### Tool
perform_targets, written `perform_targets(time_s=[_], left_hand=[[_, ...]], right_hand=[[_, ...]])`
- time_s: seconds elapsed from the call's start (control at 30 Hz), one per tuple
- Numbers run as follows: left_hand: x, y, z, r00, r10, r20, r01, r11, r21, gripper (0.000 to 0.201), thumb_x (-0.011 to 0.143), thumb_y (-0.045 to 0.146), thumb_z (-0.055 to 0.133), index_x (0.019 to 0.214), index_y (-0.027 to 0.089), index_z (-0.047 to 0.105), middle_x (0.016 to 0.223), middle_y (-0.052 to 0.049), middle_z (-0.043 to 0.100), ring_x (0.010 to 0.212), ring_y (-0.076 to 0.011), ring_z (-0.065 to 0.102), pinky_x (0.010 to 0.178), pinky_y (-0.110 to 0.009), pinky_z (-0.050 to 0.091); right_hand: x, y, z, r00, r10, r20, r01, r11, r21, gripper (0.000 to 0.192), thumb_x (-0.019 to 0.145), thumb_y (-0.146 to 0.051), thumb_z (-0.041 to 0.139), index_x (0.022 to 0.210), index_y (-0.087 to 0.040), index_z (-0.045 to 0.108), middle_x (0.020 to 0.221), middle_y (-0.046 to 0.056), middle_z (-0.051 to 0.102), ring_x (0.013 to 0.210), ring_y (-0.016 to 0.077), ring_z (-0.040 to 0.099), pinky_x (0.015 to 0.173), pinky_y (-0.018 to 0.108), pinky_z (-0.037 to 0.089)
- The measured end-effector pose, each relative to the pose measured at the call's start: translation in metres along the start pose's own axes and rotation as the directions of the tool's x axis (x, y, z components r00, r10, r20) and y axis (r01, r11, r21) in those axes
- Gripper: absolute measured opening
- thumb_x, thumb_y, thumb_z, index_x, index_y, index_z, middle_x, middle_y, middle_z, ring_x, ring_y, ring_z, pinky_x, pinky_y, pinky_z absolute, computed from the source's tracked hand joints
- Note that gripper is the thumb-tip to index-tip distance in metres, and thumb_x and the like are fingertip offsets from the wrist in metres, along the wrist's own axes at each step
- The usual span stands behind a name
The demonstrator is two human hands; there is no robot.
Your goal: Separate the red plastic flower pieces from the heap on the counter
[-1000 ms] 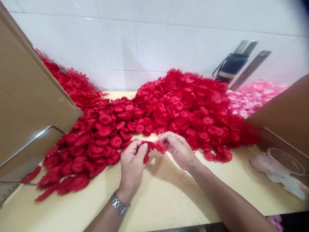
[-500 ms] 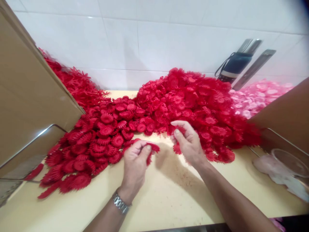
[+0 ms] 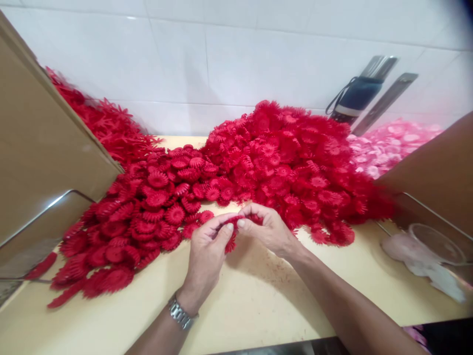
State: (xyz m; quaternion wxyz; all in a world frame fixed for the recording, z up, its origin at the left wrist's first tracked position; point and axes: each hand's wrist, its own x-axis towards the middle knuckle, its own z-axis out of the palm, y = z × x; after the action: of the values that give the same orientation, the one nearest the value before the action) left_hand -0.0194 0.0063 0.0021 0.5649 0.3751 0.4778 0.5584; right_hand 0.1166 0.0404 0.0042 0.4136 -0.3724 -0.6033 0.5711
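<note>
Between thumb and fingers, my left hand (image 3: 210, 244) pinches a red fringed flower piece (image 3: 231, 242). Its thumb and forefinger nearly meet those of my right hand (image 3: 271, 230), which is closed on the red material too; some of it shows under the curled right fingers. How the red pieces join between the fingertips is hidden. Left of the hands lies a heap of thick, rolled-looking red flower discs (image 3: 148, 222). Just behind the right hand rises a taller pile of thin red fringed flower pieces (image 3: 295, 162).
Red star-shaped pieces (image 3: 114, 123) lie at the back left, pink petals (image 3: 391, 143) at the back right. Cardboard panels (image 3: 48, 118) flank both sides. A dark blue bottle (image 3: 356, 101) and metal strip (image 3: 388, 103) lean by the tiled wall. A clear tub (image 3: 438, 244) stands right.
My right hand has moved left and down from the edge of the tall pile, bringing its red piece to my left hand. The left hand keeps its pinch, almost in place.
</note>
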Motion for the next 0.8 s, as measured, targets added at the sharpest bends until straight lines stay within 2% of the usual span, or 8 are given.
perform_targets(time_s=[0.2, 0.33, 0.47, 0.6, 0.8], left_hand=[[-0.0016, 0.0020, -0.0034, 0.997, -0.050, 0.052, 0.052, 0.998, -0.033, 0.027, 0.071, 0.026, 0.065, 0.098, 0.020, 0.067, 0.070, 0.000, 0.063, 0.059, -0.0073, 0.052, 0.051, -0.016, 0.039], [-0.0012, 0.0042, -0.0021, 0.994, -0.097, 0.052, 0.099, 0.994, -0.055, 0.020, 0.075, 0.032, 0.062, 0.089, 0.018, 0.067, 0.067, 0.002, 0.060, 0.053, -0.0045, 0.047, 0.046, -0.014, 0.034], [-0.0001, 0.0051, 0.0013, 0.984, -0.159, 0.085, 0.161, 0.987, -0.026, 0.016, 0.072, 0.032, 0.064, 0.075, 0.016, 0.064, 0.059, 0.004, 0.053, 0.046, -0.0025, 0.040, 0.040, -0.013, 0.028], [0.0011, 0.0051, 0.0021, 0.970, -0.235, 0.069, 0.239, 0.969, -0.068, 0.014, 0.067, 0.027, 0.067, 0.071, 0.016, 0.060, 0.051, 0.006, 0.048, 0.039, -0.0024, 0.035, 0.035, -0.014, 0.021], [-0.0001, 0.0019, 0.0000, 0.972, -0.215, 0.097, 0.229, 0.958, -0.170, 0.016, 0.066, 0.024, 0.068, 0.068, 0.015, 0.055, 0.051, 0.006, 0.048, 0.037, -0.0022, 0.034, 0.034, -0.014, 0.021]], right_hand=[[0.0000, 0.0040, 0.0010, 0.995, -0.003, -0.095, -0.003, 0.998, -0.069, 0.017, 0.078, -0.029, 0.053, 0.067, -0.016, 0.051, 0.061, -0.003, 0.048, 0.057, 0.0083, 0.043, 0.057, 0.023, 0.036], [-0.0024, 0.0038, 0.0026, 0.989, -0.040, -0.143, 0.013, 0.983, -0.184, 0.021, 0.080, -0.028, 0.051, 0.063, -0.017, 0.045, 0.058, -0.005, 0.039, 0.053, 0.0068, 0.035, 0.051, 0.021, 0.030], [-0.0046, 0.0056, 0.0032, 0.984, -0.122, -0.128, 0.078, 0.949, -0.307, 0.024, 0.083, -0.029, 0.049, 0.063, -0.018, 0.043, 0.059, -0.005, 0.039, 0.055, 0.0074, 0.036, 0.053, 0.021, 0.030], [-0.0050, 0.0077, 0.0024, 0.985, -0.151, -0.080, 0.117, 0.936, -0.333, 0.029, 0.084, -0.035, 0.048, 0.062, -0.018, 0.043, 0.058, -0.004, 0.042, 0.054, 0.0081, 0.039, 0.052, 0.022, 0.031], [-0.0046, 0.0090, 0.0048, 0.984, -0.168, -0.052, 0.135, 0.909, -0.393, 0.034, 0.086, -0.038, 0.044, 0.058, -0.018, 0.041, 0.055, -0.005, 0.035, 0.052, 0.0082, 0.034, 0.049, 0.022, 0.028]])
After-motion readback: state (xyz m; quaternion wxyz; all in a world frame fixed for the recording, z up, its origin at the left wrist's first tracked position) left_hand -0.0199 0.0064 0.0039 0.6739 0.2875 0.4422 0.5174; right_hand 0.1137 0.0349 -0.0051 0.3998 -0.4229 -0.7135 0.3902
